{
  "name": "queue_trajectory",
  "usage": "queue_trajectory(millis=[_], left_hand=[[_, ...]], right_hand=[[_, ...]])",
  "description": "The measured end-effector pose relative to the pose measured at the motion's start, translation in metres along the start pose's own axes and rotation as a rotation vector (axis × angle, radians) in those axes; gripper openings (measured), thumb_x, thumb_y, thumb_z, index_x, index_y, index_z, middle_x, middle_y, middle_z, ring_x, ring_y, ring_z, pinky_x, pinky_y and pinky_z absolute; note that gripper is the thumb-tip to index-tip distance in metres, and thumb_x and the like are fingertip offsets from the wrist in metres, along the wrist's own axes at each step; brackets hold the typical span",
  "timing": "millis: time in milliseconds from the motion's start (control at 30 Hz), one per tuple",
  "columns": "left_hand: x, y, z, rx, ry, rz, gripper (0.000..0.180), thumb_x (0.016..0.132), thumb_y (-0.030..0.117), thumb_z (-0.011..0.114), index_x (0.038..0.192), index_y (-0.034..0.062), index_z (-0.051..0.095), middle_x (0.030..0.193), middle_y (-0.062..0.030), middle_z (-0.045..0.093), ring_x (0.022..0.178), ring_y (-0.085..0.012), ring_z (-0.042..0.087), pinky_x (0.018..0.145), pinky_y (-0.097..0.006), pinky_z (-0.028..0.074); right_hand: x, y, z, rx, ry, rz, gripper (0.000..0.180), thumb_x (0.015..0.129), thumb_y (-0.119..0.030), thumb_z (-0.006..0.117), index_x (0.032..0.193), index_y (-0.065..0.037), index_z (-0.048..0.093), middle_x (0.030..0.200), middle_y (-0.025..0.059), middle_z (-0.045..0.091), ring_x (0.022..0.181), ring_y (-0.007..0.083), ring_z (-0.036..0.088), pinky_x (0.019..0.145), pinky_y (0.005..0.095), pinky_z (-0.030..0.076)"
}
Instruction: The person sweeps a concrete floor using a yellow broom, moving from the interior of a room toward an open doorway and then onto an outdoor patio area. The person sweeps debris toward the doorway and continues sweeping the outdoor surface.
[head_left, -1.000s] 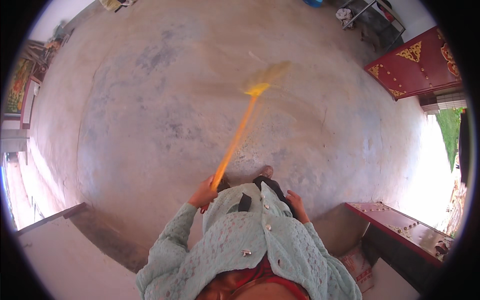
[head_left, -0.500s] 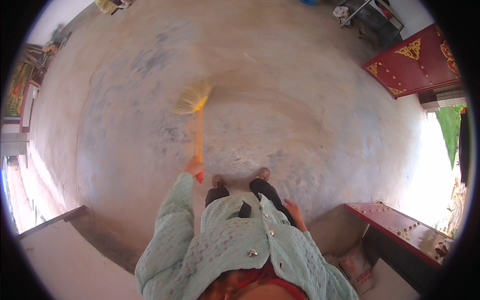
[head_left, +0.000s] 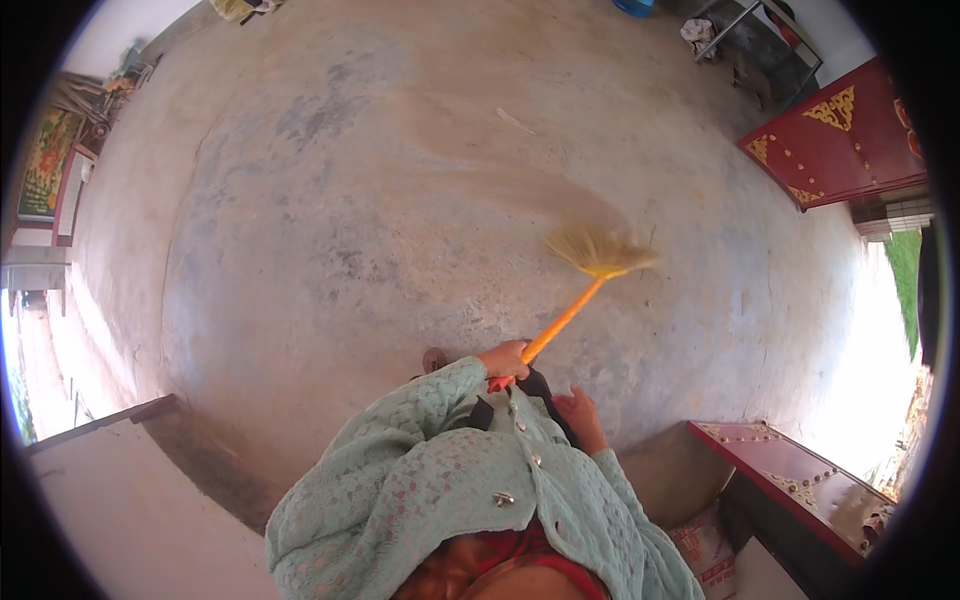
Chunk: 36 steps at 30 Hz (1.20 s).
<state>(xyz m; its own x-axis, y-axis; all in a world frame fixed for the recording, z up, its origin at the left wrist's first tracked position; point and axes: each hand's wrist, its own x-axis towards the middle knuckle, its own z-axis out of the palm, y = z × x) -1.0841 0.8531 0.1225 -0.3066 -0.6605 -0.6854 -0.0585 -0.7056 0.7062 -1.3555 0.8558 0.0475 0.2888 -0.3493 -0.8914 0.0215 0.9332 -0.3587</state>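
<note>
My left hand (head_left: 504, 361) is wrapped round the red end of a broom's orange handle, in front of my body. The broom (head_left: 566, 320) slants away to the right, and its fanned yellow bristles (head_left: 590, 250) rest on the concrete floor, a little blurred. At my right side, my right hand (head_left: 578, 412) hangs beside my dark trouser leg, its fingers loosely apart and holding nothing. One brown shoe (head_left: 434, 360) shows left of the hand on the broom; the other is hidden.
Red door panels with gold ornaments stand at the right, one farther (head_left: 830, 135) and one nearer (head_left: 790, 470). A printed sack (head_left: 705, 550) lies beside the nearer one. A blue container (head_left: 634, 6) and a metal frame (head_left: 735, 28) are at the far right. A pale panel (head_left: 120, 500) fills the lower left.
My left hand has swept the broom from left to right across the floor, crossing in front of my body. My right hand has stayed at my side, moving only slightly.
</note>
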Motion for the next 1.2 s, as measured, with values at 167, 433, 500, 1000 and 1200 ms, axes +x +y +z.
queue_trajectory(millis=[167, 433, 500, 1000, 1200], left_hand=[[-0.008, 0.045, 0.048, 0.112, 0.035, 0.062, 0.033, 0.058, 0.005, 0.055, 0.088, -0.0051, 0.044, 0.065, -0.0142, 0.051, 0.043, -0.0197, 0.053, 0.039, -0.031, 0.042], [-0.006, 0.090, 0.066, 0.276, 0.180, 0.373, 0.042, 0.066, 0.016, 0.054, 0.100, -0.0037, 0.041, 0.071, -0.0115, 0.051, 0.046, -0.0177, 0.053, 0.042, -0.030, 0.043], [0.004, 0.080, 0.060, 0.149, 0.138, 0.421, 0.047, 0.073, 0.020, 0.052, 0.112, -0.0012, 0.036, 0.072, -0.0086, 0.051, 0.045, -0.0148, 0.050, 0.042, -0.027, 0.041], [-0.146, -0.053, -0.084, -0.237, 0.773, -0.078, 0.036, 0.076, 0.017, 0.052, 0.106, -0.0022, 0.045, 0.064, -0.0076, 0.052, 0.042, -0.0130, 0.052, 0.034, -0.024, 0.039], [-0.135, -0.093, -0.142, -0.396, 0.776, -0.077, 0.035, 0.075, 0.015, 0.052, 0.106, -0.0011, 0.046, 0.064, -0.0062, 0.051, 0.042, -0.0132, 0.052, 0.033, -0.024, 0.039]], right_hand=[[0.008, -0.085, 0.061, 0.376, -0.203, -0.287, 0.032, 0.079, -0.034, 0.051, 0.095, -0.008, 0.041, 0.079, 0.0113, 0.052, 0.077, 0.0272, 0.053, 0.070, 0.0367, 0.045], [0.026, -0.131, 0.074, 0.943, -0.352, -0.142, 0.015, 0.079, -0.017, 0.049, 0.074, -0.005, 0.043, 0.067, 0.0044, 0.045, 0.056, 0.0127, 0.045, 0.050, 0.0233, 0.041], [0.027, -0.152, 0.084, 1.046, -0.529, -0.030, 0.014, 0.079, -0.014, 0.048, 0.073, -0.004, 0.042, 0.064, 0.0031, 0.044, 0.052, 0.0097, 0.042, 0.046, 0.0207, 0.039], [0.071, -0.186, 0.204, 0.465, -0.664, 0.404, 0.015, 0.078, -0.008, 0.046, 0.066, -0.002, 0.041, 0.054, 0.0003, 0.039, 0.041, 0.0046, 0.037, 0.035, 0.0156, 0.035], [0.070, -0.175, 0.328, 0.204, -0.686, 0.640, 0.016, 0.078, -0.008, 0.047, 0.065, -0.001, 0.041, 0.048, -0.0012, 0.037, 0.040, 0.0054, 0.037, 0.035, 0.0150, 0.032]])
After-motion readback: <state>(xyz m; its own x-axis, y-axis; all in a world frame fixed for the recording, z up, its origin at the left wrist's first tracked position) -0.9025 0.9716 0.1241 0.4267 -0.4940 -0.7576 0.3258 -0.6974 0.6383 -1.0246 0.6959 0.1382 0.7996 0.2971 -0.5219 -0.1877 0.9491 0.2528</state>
